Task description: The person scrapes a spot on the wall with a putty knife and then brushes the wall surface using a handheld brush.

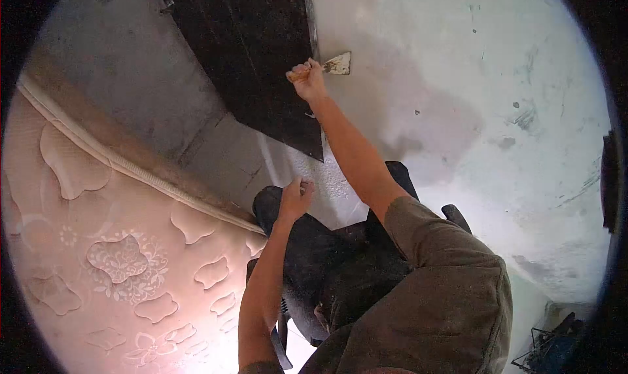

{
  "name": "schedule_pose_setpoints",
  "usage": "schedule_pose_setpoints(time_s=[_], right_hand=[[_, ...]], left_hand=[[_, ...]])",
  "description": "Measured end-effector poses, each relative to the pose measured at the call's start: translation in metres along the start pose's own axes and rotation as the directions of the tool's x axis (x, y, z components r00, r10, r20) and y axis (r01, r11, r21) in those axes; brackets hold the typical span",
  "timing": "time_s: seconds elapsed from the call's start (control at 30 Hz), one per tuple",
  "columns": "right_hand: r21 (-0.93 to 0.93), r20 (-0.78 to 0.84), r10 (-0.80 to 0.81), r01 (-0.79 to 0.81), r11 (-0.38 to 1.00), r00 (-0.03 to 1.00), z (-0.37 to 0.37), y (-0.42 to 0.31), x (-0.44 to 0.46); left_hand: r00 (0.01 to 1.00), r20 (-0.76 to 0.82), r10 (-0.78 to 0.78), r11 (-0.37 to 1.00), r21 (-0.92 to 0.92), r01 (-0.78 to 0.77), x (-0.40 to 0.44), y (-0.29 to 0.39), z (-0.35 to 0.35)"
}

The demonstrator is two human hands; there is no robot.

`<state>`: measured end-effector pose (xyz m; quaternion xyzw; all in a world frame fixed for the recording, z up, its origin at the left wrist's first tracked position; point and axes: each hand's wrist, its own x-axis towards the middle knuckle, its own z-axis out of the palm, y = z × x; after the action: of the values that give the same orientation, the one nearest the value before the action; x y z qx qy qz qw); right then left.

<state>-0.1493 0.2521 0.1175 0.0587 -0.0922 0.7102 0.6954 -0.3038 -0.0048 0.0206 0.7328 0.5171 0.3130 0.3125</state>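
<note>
My right hand (306,79) is closed around the handle of a putty knife (338,64), with the arm stretched forward. The blade points right and lies at the pale wall (418,66), beside the edge of a dark door (255,53). Whether the blade touches the wall I cannot tell. Above my left knee, my left hand (297,198) is loosely curled into a fist, and no object shows in it.
A quilted mattress (131,256) stands along the left side. I sit on a chair, with its dark armrest (456,218) at my right. Dark patches mark the wall. Pale powder (333,184) covers the floor before my knees. Dark clutter (556,344) lies lower right.
</note>
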Motion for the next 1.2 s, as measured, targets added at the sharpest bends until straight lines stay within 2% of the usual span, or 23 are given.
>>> schedule_pose_setpoints(time_s=[0.1,0.17,0.23,0.27,0.33,0.37,0.47,0.5,0.57,0.63,0.73,0.87,0.93,1.0,1.13,1.17,1.2], right_hand=[[-0.041,0.014,0.023,-0.023,0.999,1.000,-0.002,-0.005,0.000],[-0.045,-0.012,0.020,-0.021,0.999,1.000,0.002,-0.005,-0.003],[0.096,-0.007,-0.016,0.016,0.995,1.000,0.008,-0.003,-0.005],[0.095,-0.008,-0.012,0.013,0.995,1.000,0.009,0.001,-0.005],[-0.054,-0.002,-0.022,0.022,0.998,1.000,0.010,0.005,-0.005],[-0.054,-0.001,-0.028,0.028,0.998,1.000,0.006,0.001,-0.002],[-0.007,0.005,-0.029,0.029,1.000,1.000,-0.007,-0.007,0.007],[0.032,0.053,-0.012,0.011,0.999,0.999,-0.011,-0.007,0.008],[0.068,0.097,0.004,-0.011,0.998,0.995,-0.015,-0.003,0.007],[-0.101,0.023,0.054,-0.051,0.994,0.998,-0.008,0.007,-0.002],[-0.152,-0.037,0.044,-0.049,0.987,0.998,-0.004,0.010,-0.006],[-0.028,-0.032,-0.041,0.041,0.999,0.999,-0.003,-0.002,0.006],[-0.032,-0.045,-0.050,0.049,0.998,0.998,-0.004,0.003,0.003],[-0.172,0.028,0.085,-0.079,0.982,0.996,-0.004,0.013,-0.006],[-0.169,-0.067,0.002,-0.013,0.986,0.998,-0.007,0.000,-0.004],[-0.044,-0.028,0.073,-0.074,0.996,0.997,-0.004,-0.008,-0.001],[-0.041,-0.027,0.081,-0.082,0.996,0.996,-0.003,-0.005,0.000]], left_hand=[[0.997,0.023,-0.073,0.997,-0.026,0.074,0.002,-0.001,0.001],[1.000,-0.010,0.020,1.000,-0.024,-0.020,-0.001,-0.003,0.001],[1.000,-0.011,0.002,1.000,-0.022,-0.002,-0.001,-0.001,0.000],[1.000,-0.010,-0.008,1.000,-0.014,0.007,-0.001,0.000,-0.001],[1.000,-0.003,-0.006,1.000,-0.015,0.006,0.001,-0.001,0.001],[1.000,0.006,-0.003,1.000,-0.017,0.003,0.002,-0.001,0.001],[0.998,0.000,-0.056,0.997,-0.055,0.056,0.000,0.000,0.001],[0.998,-0.003,-0.059,0.997,-0.054,0.059,0.000,0.001,0.000],[1.000,-0.015,0.008,1.000,-0.030,-0.009,-0.001,0.003,-0.001],[1.000,-0.008,0.009,1.000,-0.009,-0.009,-0.001,0.000,0.000],[1.000,0.007,0.017,1.000,0.017,-0.017,0.000,0.006,0.000],[1.000,0.002,0.026,0.998,0.060,-0.026,0.001,-0.001,0.003],[1.000,0.005,0.002,0.999,0.046,-0.002,-0.003,0.004,0.001],[1.000,0.016,-0.012,0.999,0.033,0.011,-0.001,0.006,0.000],[1.000,0.012,-0.024,1.000,0.004,0.024,-0.001,0.006,0.003],[1.000,0.006,-0.027,0.999,0.019,0.027,-0.002,0.005,0.002],[0.999,0.000,-0.032,0.999,0.021,0.032,-0.002,0.001,0.001]])
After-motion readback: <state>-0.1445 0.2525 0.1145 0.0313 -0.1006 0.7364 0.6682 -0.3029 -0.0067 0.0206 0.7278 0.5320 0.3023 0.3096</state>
